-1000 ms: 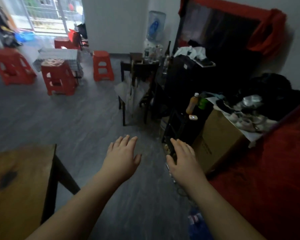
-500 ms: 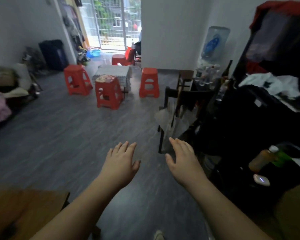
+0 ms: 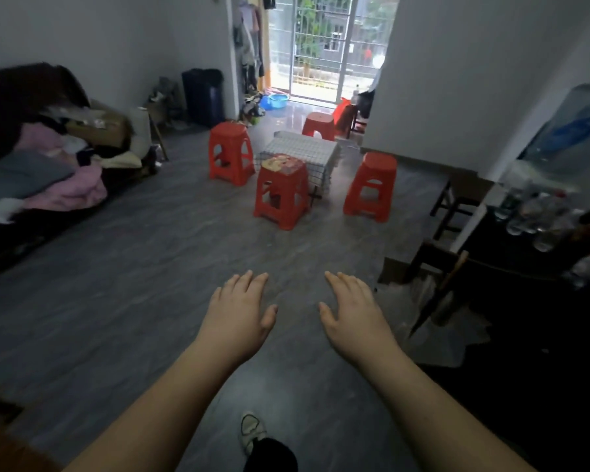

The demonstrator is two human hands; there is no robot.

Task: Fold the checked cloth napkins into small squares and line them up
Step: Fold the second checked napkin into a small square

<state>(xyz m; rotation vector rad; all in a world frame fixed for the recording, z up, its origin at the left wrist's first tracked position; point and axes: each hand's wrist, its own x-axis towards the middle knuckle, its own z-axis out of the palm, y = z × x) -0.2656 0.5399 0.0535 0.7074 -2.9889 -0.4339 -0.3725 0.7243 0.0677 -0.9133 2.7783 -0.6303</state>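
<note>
Left hand [image 3: 239, 311] and right hand [image 3: 351, 311] held out palm-down, fingers spread, empty, above grey floor [image 3: 133, 284]. Checked cloth [image 3: 302, 151] draped over low surface well beyond hands, ringed by red stools [image 3: 281, 192].

Both bare forearms outstretched, left hand [image 3: 237, 315] and right hand [image 3: 351, 313] flat, empty.

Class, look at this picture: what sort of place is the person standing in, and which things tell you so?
Probably a home living room: red plastic stools stand round a low table with a checked cloth, clothes are heaped on a sofa, and a barred balcony door lets daylight in.
</note>
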